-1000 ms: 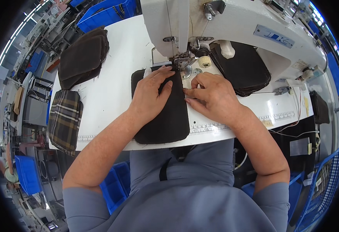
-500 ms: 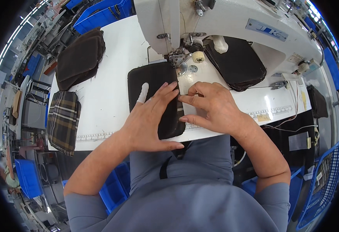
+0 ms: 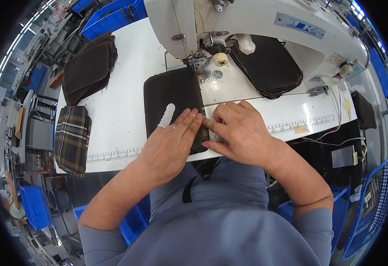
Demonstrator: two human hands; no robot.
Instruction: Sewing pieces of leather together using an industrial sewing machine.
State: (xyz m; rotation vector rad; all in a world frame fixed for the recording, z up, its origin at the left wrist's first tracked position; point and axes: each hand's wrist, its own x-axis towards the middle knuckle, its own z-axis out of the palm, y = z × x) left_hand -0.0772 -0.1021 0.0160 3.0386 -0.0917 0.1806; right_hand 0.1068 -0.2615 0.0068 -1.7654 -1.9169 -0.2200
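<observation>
A dark brown fabric panel [image 3: 169, 95] lies flat on the white sewing table [image 3: 123, 111], its far end under the needle of the white sewing machine [image 3: 242, 20]. My left hand [image 3: 169, 146], with a white cot on one finger, presses flat on the near part of the panel. My right hand [image 3: 240, 133] rests beside it, fingertips pinching the panel's right edge near the table's front.
A stack of dark brown pieces [image 3: 87, 66] sits at the table's far left, a plaid piece [image 3: 72, 137] at its near left. Another dark stack [image 3: 269, 66] lies right of the needle. Blue crates [image 3: 109, 15] stand beyond the table and at the lower right [image 3: 371, 208].
The panel has slid toward me along the table, and both hands have drawn back with it from the needle toward the front edge.
</observation>
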